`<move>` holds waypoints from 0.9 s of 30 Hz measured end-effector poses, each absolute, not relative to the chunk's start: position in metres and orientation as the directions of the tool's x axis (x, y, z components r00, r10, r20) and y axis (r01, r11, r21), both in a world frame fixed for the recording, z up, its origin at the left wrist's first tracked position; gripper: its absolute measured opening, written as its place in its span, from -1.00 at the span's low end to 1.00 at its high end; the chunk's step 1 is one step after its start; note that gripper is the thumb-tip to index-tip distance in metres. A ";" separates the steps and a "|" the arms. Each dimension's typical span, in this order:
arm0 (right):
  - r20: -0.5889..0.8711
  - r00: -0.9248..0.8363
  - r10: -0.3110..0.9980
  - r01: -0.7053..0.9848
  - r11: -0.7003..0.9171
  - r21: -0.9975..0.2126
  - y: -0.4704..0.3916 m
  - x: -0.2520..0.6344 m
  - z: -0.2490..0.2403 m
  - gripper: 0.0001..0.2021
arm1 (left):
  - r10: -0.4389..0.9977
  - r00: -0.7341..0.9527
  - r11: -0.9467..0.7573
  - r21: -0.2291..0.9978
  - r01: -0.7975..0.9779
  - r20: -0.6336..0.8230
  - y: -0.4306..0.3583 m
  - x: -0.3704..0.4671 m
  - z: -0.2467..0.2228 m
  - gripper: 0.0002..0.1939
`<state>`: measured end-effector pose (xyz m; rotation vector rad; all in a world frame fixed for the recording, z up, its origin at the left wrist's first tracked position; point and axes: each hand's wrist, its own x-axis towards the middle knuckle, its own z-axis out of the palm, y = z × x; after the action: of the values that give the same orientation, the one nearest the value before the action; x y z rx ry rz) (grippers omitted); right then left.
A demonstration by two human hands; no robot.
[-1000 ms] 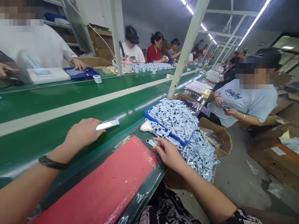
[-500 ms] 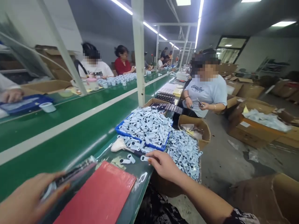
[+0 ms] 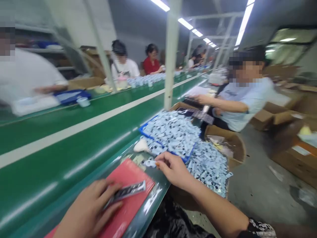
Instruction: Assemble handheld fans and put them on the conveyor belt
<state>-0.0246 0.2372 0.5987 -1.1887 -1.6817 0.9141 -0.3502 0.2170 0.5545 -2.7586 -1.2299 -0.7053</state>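
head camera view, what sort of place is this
Most likely a factory assembly line: people work along both sides of a long green bench, a blue tray is heaped with small pale-blue parts, and open cardboard boxes stand nearby.

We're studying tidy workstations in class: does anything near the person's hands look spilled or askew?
Yes: light-blue pieces heap above the blue tray, and loose ones lie outside it, near the white lump. The tray looks overfilled, perhaps spilling over.
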 end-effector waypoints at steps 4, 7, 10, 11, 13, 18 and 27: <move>0.193 -0.338 0.921 0.345 0.312 -0.885 0.231 -0.073 0.595 -0.88 | 0.790 0.519 -0.605 0.276 0.747 0.326 0.197 -0.335 0.577 -0.68; 0.153 -0.424 0.893 0.419 0.343 -0.841 0.224 -0.098 0.599 -0.88 | 0.822 0.495 -0.568 0.345 0.747 0.283 0.191 -0.331 0.583 -0.72; 0.150 -0.467 0.871 0.563 0.423 -0.710 0.216 -0.112 0.601 -0.90 | 0.816 0.491 -0.577 0.380 0.723 0.304 0.189 -0.329 0.584 -0.73; 0.153 -0.472 0.868 0.599 0.443 -0.667 0.213 -0.114 0.601 -0.90 | 0.809 0.493 -0.587 0.390 0.710 0.321 0.188 -0.328 0.583 -0.73; 0.158 -0.466 0.870 0.642 0.456 -0.616 0.209 -0.116 0.600 -0.91 | 0.789 0.505 -0.614 0.399 0.681 0.351 0.189 -0.328 0.582 -0.74; 0.212 -0.435 0.875 0.658 0.470 -0.588 0.207 -0.112 0.594 -0.89 | 0.798 0.506 -0.603 0.468 0.646 0.328 0.194 -0.323 0.581 -0.76; 0.073 -0.516 0.854 0.367 0.297 -0.882 0.214 -0.097 0.571 -0.77 | 0.800 0.524 -0.595 0.489 0.637 0.292 0.187 -0.323 0.589 -0.83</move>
<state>-0.0971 0.2142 0.5709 -1.0835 -2.0229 1.1632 -0.3228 0.1866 0.5888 -3.0151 -1.4741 -0.8792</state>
